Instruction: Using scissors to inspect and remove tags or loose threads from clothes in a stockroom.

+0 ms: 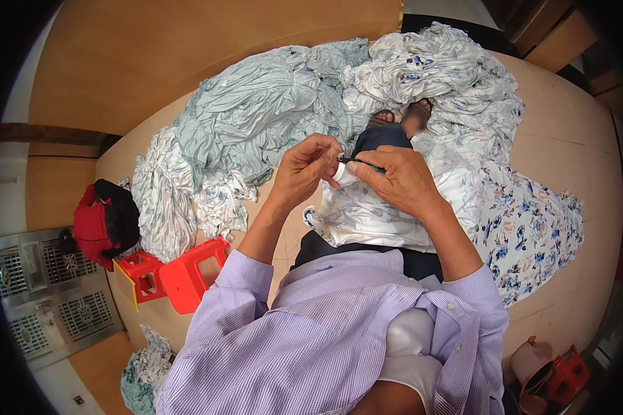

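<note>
My left hand point(306, 168) is closed in a pinch on the edge of a white floral garment point(387, 214), raised above my lap. Close beside it, my right hand point(401, 181) grips a slim black tool point(364, 164), which looks like thread snips. The tool's tip points at the pinched cloth between both hands; my fingers partly hide it. The rest of the garment lies over my knees and spreads to the right, where its blue and peach flowers show.
On the floor ahead lie a grey-green cloth heap point(270, 104) and a white floral heap point(443, 69). More floral cloth point(163, 200) lies at the left, near red plastic stools point(194, 273) and a red and black garment point(104, 221). A pinkish bucket point(531, 360) stands lower right.
</note>
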Available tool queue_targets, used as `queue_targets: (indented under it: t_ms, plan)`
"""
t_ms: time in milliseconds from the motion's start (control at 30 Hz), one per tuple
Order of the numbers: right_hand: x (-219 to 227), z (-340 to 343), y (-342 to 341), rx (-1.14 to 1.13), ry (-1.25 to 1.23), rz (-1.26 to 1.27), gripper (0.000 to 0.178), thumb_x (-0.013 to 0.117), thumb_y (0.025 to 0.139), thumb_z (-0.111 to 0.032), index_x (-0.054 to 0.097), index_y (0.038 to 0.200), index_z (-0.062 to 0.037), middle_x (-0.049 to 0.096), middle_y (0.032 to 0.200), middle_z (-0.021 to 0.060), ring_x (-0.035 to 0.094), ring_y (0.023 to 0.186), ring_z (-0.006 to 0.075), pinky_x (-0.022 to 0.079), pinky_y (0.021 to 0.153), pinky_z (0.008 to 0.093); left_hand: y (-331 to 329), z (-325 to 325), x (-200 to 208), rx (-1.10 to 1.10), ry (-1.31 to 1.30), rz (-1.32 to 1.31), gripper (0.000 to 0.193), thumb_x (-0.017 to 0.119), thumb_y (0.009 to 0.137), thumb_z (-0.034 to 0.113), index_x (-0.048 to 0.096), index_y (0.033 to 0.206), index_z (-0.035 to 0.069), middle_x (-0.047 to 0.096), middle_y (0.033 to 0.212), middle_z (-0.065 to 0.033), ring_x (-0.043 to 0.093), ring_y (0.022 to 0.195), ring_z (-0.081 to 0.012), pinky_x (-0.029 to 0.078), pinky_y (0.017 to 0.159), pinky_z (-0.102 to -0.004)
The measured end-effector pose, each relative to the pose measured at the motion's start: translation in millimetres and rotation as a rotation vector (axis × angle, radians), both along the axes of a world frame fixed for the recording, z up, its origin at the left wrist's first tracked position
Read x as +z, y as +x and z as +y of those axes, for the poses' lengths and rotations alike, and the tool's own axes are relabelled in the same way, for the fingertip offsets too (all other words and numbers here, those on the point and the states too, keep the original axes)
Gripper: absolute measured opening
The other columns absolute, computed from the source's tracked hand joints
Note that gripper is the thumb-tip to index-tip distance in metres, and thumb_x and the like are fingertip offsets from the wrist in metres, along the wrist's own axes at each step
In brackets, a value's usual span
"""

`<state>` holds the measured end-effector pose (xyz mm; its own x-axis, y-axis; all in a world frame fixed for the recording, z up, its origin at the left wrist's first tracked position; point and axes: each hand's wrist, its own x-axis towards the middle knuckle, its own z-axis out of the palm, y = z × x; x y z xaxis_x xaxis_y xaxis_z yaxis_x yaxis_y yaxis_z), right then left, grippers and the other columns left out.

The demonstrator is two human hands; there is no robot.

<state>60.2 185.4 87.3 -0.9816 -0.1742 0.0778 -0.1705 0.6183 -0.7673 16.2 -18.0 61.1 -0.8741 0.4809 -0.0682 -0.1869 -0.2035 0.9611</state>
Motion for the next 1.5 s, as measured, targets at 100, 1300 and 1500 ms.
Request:
queue_targets:
  t_ms: [100, 1300, 1500]
  plan:
    - [1, 0, 0, -0.001, -0.004, 0.002, 0.028, 0.060, 0.087, -0.038, 0.071, 0.085, -0.0114, 0.057, 0.063, 0.0067, 0.051, 0.053, 0.0270, 0.038, 0.051, 0.0371, -1, 0, 2, -0.004, 0.003, -0.015, 0.009, 0.059, 0.094, 0.012, 0.063, 0.099, 0.005, 0.055, 0.072, -0.0027, 0.052, 0.063, -0.0077, 0.054, 0.052, -0.0221]
    - [-61, 39, -66, -0.528, -0.163, 0.161, 0.023, 0.062, 0.085, -0.023, 0.065, 0.094, -0.0021, 0.062, 0.077, 0.0031, 0.051, 0.066, 0.0130, 0.041, 0.061, 0.0254, 35, -48, -30, -0.247, -0.420, 0.139, 0.032, 0.077, 0.074, 0.006, 0.059, 0.101, 0.003, 0.062, 0.098, -0.0041, 0.058, 0.085, -0.0163, 0.047, 0.078, -0.0263]
    - [-77, 39, 31, -0.293, -0.317, -0.313, 0.022, 0.067, 0.084, -0.023, 0.064, 0.090, -0.0019, 0.061, 0.076, 0.0005, 0.050, 0.064, 0.0101, 0.043, 0.060, 0.0249, 96, -42, -52, 0.042, -0.525, 0.295, 0.047, 0.083, 0.067, 0.008, 0.059, 0.106, 0.002, 0.059, 0.104, -0.0047, 0.057, 0.092, -0.0172, 0.047, 0.080, -0.0278]
